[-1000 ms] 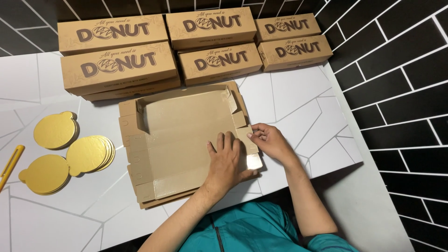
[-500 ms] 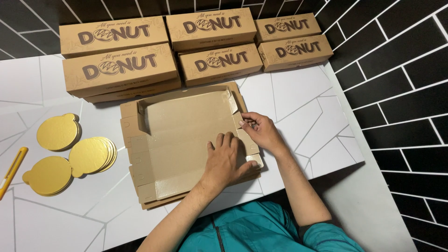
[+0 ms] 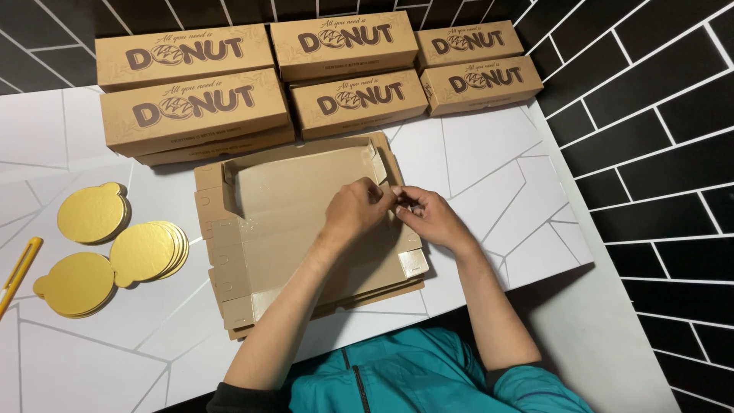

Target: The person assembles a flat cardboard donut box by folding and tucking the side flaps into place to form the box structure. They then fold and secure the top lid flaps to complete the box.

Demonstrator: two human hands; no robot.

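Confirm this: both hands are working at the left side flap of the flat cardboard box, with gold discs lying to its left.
Not quite. The head view shows the left hand and right hand at the right side flap of the flat cardboard box. The gold discs do lie to its left.

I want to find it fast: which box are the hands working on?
Look at the white table, in front of the stacked closed brown boxes by the black wall. The flat open cardboard box lies there, both hands at its right edge. Unlike the others, it is unfolded, plain inside.

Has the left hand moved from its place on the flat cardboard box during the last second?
Yes. The left hand has lifted off the panel of the flat cardboard box and moved away from the person, toward the box's right edge, meeting the right hand.
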